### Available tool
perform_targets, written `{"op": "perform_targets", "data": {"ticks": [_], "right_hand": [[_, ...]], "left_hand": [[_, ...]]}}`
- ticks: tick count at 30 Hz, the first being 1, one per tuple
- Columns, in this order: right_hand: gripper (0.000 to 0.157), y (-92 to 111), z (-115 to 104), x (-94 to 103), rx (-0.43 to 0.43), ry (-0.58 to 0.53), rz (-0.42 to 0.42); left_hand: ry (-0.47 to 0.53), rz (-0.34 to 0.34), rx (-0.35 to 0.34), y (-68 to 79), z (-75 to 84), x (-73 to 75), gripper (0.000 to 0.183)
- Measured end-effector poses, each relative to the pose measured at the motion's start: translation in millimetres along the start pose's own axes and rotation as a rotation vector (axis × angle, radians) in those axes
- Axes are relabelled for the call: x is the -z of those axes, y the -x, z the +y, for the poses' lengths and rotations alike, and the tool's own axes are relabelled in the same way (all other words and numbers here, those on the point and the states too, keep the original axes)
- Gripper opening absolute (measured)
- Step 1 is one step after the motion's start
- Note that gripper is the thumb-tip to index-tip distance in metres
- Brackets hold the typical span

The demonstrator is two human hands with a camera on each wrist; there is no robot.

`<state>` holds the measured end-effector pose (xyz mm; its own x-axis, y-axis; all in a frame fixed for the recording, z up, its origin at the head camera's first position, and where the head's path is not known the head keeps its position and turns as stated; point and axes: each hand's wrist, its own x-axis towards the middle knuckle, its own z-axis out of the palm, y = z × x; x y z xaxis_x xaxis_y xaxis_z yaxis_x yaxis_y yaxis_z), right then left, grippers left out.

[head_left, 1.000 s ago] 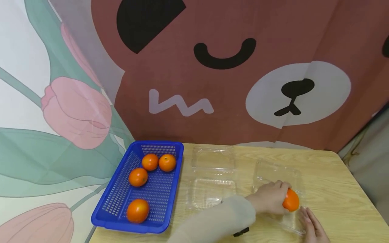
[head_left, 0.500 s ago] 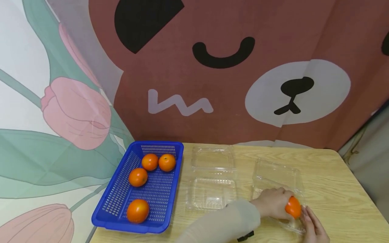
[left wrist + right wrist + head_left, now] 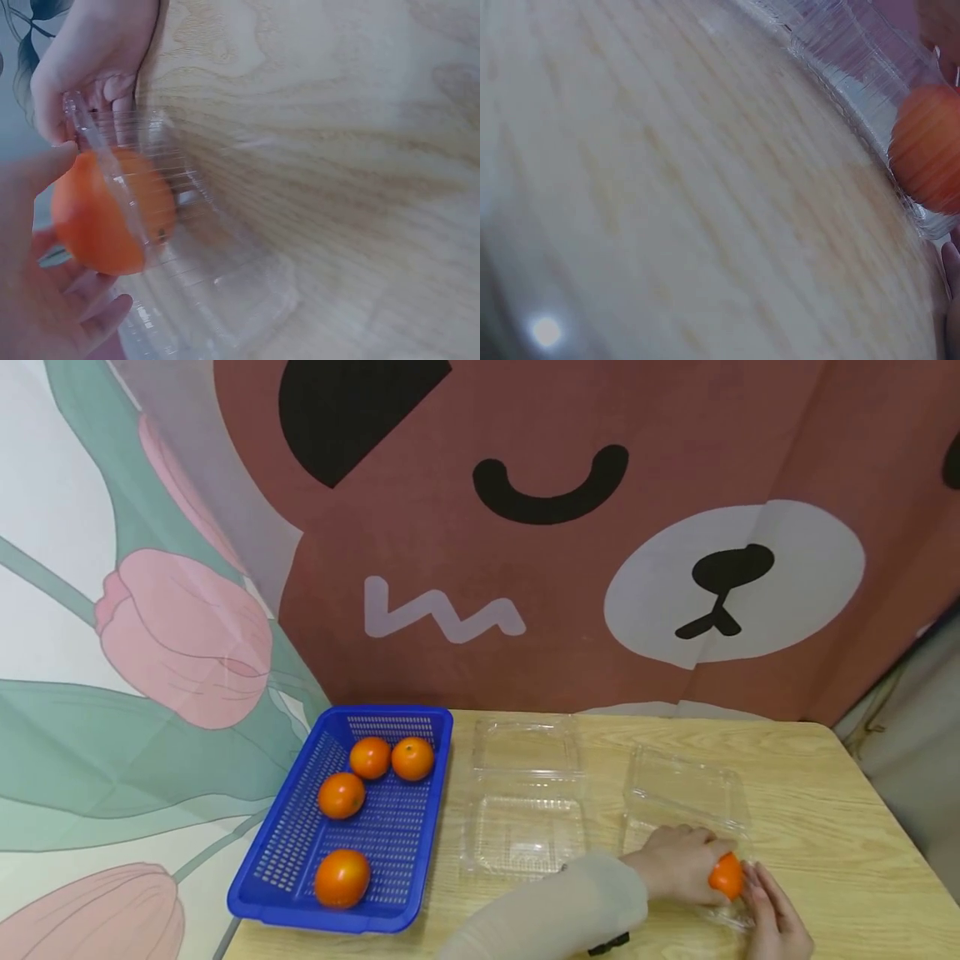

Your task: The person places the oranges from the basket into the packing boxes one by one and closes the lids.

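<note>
In the head view my left hand (image 3: pixel 684 864) reaches over a clear plastic clamshell box and holds an orange (image 3: pixel 726 877) near the box's right end. The left wrist view has this orange (image 3: pixel 120 214) behind the box's ribbed clear wall (image 3: pixel 176 195), with the left hand's (image 3: pixel 45 300) thumb above it and fingers below. My right hand (image 3: pixel 776 914) grips the box's near right edge; its thumb lies over the rim and its fingers are curled on the wall. In the right wrist view the orange (image 3: pixel 930 150) sits against the clear box (image 3: pixel 855 67).
A blue perforated basket (image 3: pixel 427 860) with several oranges stands at the table's left. An open clear clamshell box (image 3: pixel 528 835) lies between the basket and the hands. The raised lid (image 3: pixel 686 785) of the held box leans behind the left hand. A patterned cloth (image 3: pixel 525 568) hangs behind the table.
My left hand has moved slightly right and down with the orange, bringing it close to the right hand. The right hand stays nearly in place at the box's edge.
</note>
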<state>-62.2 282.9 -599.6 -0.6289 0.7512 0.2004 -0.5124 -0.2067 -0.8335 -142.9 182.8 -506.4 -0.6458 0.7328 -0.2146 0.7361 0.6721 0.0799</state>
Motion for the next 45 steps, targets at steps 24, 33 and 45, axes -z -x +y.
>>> {"op": "perform_targets", "data": {"ticks": [24,33,45], "right_hand": [[0.034,1,-4,-2.6,-0.072,0.114,0.002],[0.033,-1,-4,0.9,-0.087,0.072,0.015],[0.034,2,-9,-2.4,-0.115,0.124,0.005]], "left_hand": [[-0.471,0.135,-0.239,86.7,-28.7,67.4,0.032],[-0.404,0.134,-0.266,125.1,-52.9,82.0,0.036],[-0.196,0.19,-0.2,176.0,-86.7,85.3,0.037]]}}
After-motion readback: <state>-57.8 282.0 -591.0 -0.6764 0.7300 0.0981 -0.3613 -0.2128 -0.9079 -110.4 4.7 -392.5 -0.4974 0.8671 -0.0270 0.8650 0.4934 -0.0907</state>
